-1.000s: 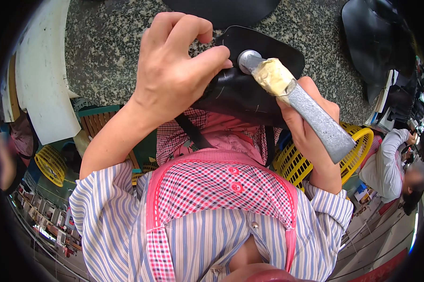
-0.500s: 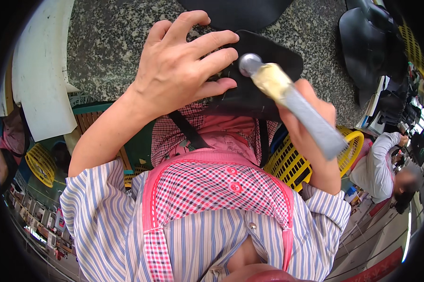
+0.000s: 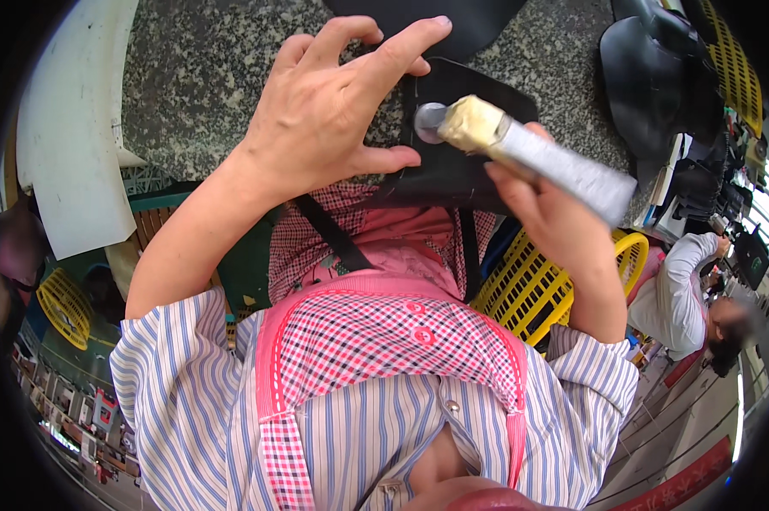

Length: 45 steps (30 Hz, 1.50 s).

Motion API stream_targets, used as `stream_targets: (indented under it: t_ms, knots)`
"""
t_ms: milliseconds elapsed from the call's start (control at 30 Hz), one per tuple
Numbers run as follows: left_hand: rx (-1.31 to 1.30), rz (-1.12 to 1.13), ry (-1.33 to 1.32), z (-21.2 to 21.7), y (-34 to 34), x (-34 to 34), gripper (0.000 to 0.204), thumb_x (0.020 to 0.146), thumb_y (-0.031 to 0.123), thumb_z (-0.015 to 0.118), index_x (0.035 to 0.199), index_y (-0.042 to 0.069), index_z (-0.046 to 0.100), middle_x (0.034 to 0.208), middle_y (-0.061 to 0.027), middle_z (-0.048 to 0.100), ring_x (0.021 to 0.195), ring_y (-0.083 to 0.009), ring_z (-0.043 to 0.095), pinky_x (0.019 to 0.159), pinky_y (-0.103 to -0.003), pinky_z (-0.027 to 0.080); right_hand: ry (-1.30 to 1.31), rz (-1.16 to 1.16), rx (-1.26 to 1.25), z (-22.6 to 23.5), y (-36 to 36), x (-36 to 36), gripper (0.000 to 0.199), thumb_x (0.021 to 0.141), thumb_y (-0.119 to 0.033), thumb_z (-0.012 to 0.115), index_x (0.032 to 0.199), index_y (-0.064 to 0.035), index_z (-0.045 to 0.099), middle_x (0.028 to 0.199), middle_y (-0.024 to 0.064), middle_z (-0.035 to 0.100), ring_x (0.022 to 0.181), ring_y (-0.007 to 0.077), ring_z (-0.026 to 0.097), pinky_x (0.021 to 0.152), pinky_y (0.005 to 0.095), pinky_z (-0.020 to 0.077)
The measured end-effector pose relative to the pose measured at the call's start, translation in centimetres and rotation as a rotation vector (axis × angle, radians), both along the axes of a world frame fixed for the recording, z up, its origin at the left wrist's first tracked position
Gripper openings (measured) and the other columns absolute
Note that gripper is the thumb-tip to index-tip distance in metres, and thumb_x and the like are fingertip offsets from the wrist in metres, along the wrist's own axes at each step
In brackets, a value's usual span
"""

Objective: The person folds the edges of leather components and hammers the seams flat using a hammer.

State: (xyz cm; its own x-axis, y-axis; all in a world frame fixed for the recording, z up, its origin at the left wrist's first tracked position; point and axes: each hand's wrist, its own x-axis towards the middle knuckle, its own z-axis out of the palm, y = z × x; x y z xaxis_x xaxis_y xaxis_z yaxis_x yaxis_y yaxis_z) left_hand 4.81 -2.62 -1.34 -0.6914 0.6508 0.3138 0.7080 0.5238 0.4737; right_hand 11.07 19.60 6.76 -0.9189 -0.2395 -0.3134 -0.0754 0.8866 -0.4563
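Note:
A black flat piece point(image 3: 465, 180), like leather, lies on the speckled stone worktop point(image 3: 205, 77) at its near edge. My right hand point(image 3: 555, 192) is closed round a hammer point(image 3: 563, 162) to the right of it. The hammer has a round metal face, a yellowish wrapping and a wide grey end; its handle is mostly hidden. Its round face is over the black piece, and I cannot tell if it touches. My left hand point(image 3: 320, 115) is open at the piece's left side, index finger stretched out and thumb apart, with nothing seen in it.
Another black piece point(image 3: 440, 25) lies at the far edge of view. More black pieces point(image 3: 644, 85) are stacked at the right. A yellow basket point(image 3: 525, 285) stands below the worktop. White sheets point(image 3: 73, 128) hang at the left. Another person point(image 3: 678, 289) sits at the right.
The hammer has shifted slightly left and its grey end has swung upward. My left index finger has lifted and stretched away from the black piece.

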Motion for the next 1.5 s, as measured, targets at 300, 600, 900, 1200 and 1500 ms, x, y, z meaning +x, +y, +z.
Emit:
stream_targets:
  t_ms: [300,600,900,1200,1500]
  knots:
    - [0.008,-0.049,-0.113,0.9,-0.4,-0.3,0.11,0.054,0.039,0.081,0.14,0.003,0.023,0.105,0.0049,0.062,0.101,-0.0205,0.043,0.084,-0.035,0.032,0.195,0.087,-0.187,0.2,0.2,-1.1,0.019,0.083,-0.009,0.059,0.102,-0.0067,0.058,0.07,0.0103,0.059,0.063,0.0205,0.063,0.054,0.0334,0.0463]
    - [-0.056,-0.046,-0.046,0.2,-0.5,-0.5,0.116,0.054,0.043,0.081,0.141,-0.001,0.016,0.106,0.0026,0.06,0.106,-0.0233,0.043,0.086,-0.038,0.032,0.251,0.126,-0.112,0.4,-0.3,-1.3,0.019,0.086,-0.014,0.058,0.1,-0.0015,0.062,0.072,0.0044,0.063,0.061,0.0133,0.057,0.058,0.0278,0.0453]
    - [0.03,-0.025,-0.138,0.4,0.0,0.0,0.108,0.045,0.032,0.083,0.139,0.016,0.031,0.117,0.0047,0.057,0.113,-0.0264,0.043,0.093,-0.042,0.033,0.165,-0.492,-0.132,-2.2,6.2,4.4,0.013,0.08,-0.012,0.062,0.089,-0.0048,0.055,0.064,0.0121,0.055,0.052,0.0234,0.053,0.053,0.0306,0.0441]
    - [0.102,-0.25,-0.123,0.0,1.1,0.8,0.036,0.062,0.006,0.073,0.097,0.014,0.065,0.106,-0.0091,0.052,0.112,-0.0299,0.046,0.088,-0.04,0.039,0.516,-0.542,0.456,-7.3,18.1,10.6,0.028,0.08,-0.022,0.067,0.099,-0.0042,0.057,0.093,0.0128,0.06,0.083,0.0288,0.058,0.075,0.034,0.0453]
    - [0.553,-0.229,-0.575,2.2,3.0,3.0,0.02,0.072,-0.003,0.064,0.088,0.008,0.07,0.072,-0.0019,0.057,0.062,-0.0126,0.055,0.064,-0.026,0.044,0.015,-0.441,-1.121,-4.7,4.8,4.6,0.069,0.077,-0.025,0.07,0.132,-0.0055,0.034,0.103,0.0085,0.059,0.089,0.0141,0.056,0.079,0.0275,0.0461]
